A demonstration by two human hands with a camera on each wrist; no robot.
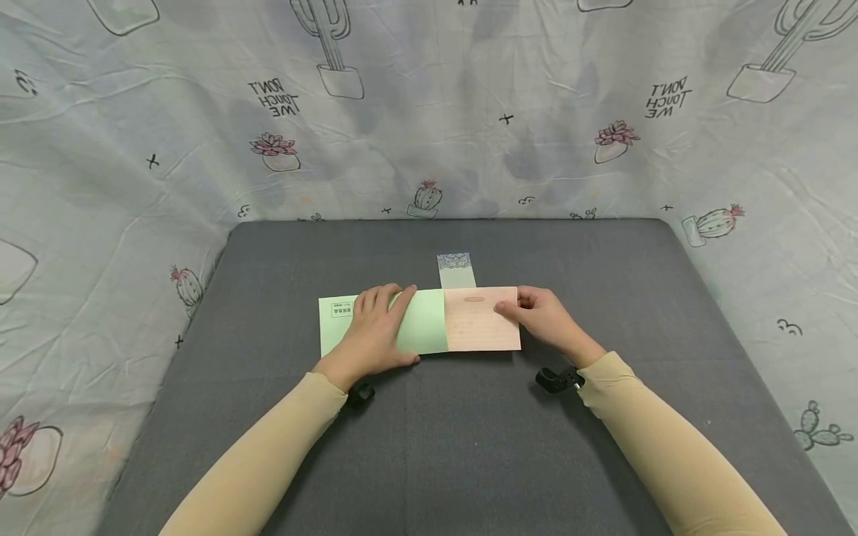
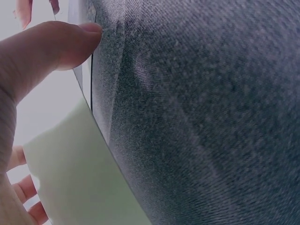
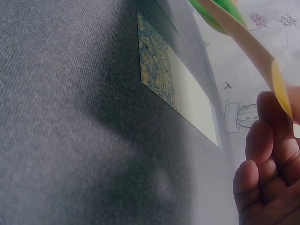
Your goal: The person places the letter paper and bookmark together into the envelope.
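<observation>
A long paper booklet (image 1: pixel 422 320), its green cover at the left and a pink ruled page (image 1: pixel 481 324) at the right, is spread across the table. My left hand (image 1: pixel 373 327) lies over the green part, fingers at its far edge and thumb along the near edge; the left wrist view shows that thumb (image 2: pixel 56 44) beside the pale green sheet (image 2: pixel 84 168). Between thumb and curled fingers, my right hand (image 1: pixel 543 316) pinches the pink page's right edge, raised off the table. Behind it lies a pale strip (image 1: pixel 458 277) with a blue patterned end (image 3: pixel 157 63), partly hidden.
The grey cloth-covered table (image 1: pixel 469 447) reaches back to a white curtain (image 1: pixel 429 97) printed with cacti. Black bands (image 1: pixel 559 380) sit on both wrists, below the beige sleeves.
</observation>
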